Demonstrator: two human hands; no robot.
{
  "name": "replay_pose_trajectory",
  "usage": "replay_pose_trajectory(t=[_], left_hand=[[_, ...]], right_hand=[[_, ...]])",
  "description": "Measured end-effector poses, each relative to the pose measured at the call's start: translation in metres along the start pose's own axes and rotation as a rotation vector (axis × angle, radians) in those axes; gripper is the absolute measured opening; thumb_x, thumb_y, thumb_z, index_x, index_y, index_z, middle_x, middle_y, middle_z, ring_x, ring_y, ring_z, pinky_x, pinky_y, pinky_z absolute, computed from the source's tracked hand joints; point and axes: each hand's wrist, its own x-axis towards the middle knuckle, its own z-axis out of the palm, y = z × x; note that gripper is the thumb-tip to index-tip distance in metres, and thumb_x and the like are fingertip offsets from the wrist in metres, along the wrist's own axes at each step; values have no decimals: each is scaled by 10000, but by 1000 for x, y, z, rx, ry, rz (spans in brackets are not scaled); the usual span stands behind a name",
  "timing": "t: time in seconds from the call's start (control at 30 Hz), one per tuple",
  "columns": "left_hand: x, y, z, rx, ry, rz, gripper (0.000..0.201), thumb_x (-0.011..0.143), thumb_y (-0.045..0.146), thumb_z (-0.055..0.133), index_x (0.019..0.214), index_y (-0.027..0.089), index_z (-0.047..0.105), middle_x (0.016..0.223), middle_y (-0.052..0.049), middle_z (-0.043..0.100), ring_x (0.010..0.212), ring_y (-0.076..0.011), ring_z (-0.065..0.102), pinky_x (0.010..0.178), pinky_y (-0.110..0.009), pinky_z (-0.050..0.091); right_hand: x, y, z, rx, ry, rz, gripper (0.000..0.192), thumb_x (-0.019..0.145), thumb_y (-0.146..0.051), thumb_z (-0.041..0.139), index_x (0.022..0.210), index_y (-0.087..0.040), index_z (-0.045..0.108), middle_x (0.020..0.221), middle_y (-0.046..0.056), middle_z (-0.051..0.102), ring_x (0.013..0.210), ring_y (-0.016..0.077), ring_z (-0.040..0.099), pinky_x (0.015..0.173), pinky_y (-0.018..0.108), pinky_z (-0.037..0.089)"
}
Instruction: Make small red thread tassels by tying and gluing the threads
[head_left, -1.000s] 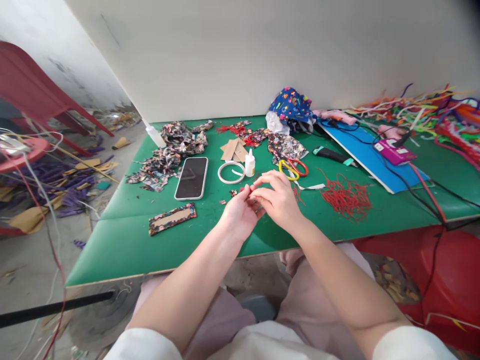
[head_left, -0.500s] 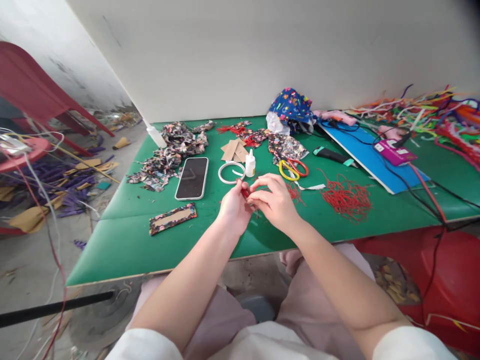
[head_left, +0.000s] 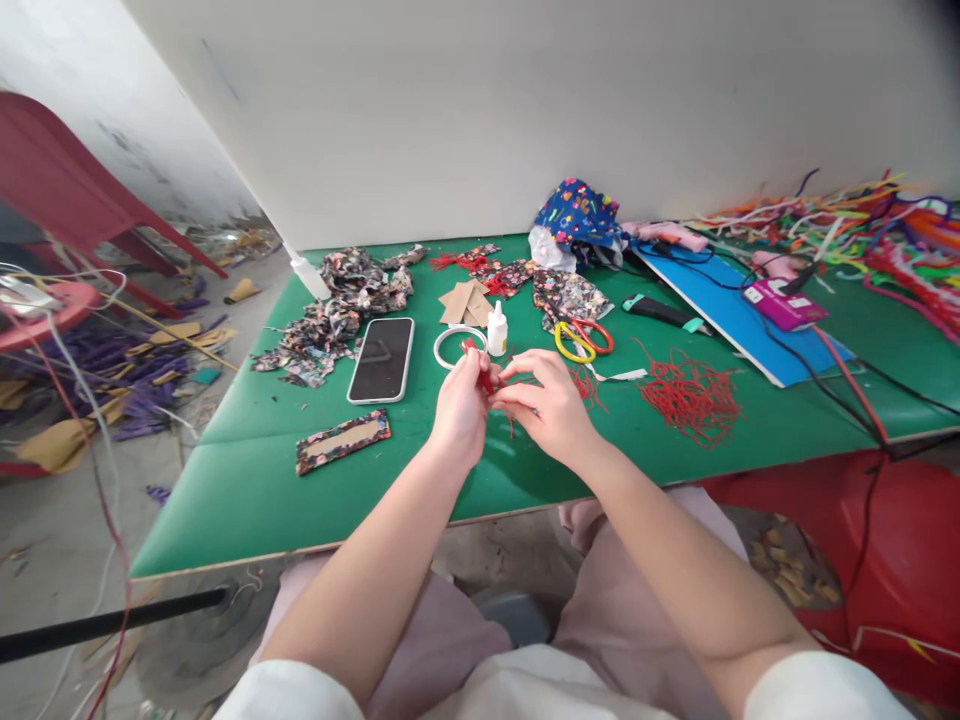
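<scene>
Hands meet at the middle of the frame, just above the green counter [head_left: 247,480]. The left hand [head_left: 459,405] pinches a short bundle of thin red cord [head_left: 486,381] between thumb and fingertips, while the right hand [head_left: 551,405] closes its fingertips on the same bundle from the right. The bundle's long axis runs roughly upright, loose ends dangling below, equally near both hands. A white tape ring [head_left: 457,347] and a small white glue bottle [head_left: 496,330] sit just behind.

A green bench [head_left: 247,480] stands against a plain white wall [head_left: 480,110]. Red plastic chairs [head_left: 67,200] stand at left on a littered grey floor [head_left: 52,560].
</scene>
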Motion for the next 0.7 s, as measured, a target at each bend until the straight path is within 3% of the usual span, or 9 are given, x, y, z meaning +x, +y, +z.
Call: replay_pose_trajectory(t=[0.13,0.5,0.7], left_hand=[[0,1,0,30,-2,42,304,831,398,516,649,168,437,575,27,422,537,-79,417,422,-165,279],[-2,6,3,5,-37,40,304,873,336,432,616,176,400,584,22,411,550,-85,411,458,-171,294],[-1,2,-1,138,-46,225,264,873,330,458,657,178,465,600,24,441,571,-82,413,550,-173,347]], right_hand=[[-1,0,1,13,-6,4,112,808,-260,590,786,-235,698,930,43,629,999,190,485,914,383,432],[-1,-4,1,-6,-5,20,132,821,-272,572,799,-254,701,936,36,628,1003,191,489,909,393,435],[0,-6,1,4,14,5,113,808,-275,592,780,-237,694,881,39,626,940,182,503,855,361,458]])
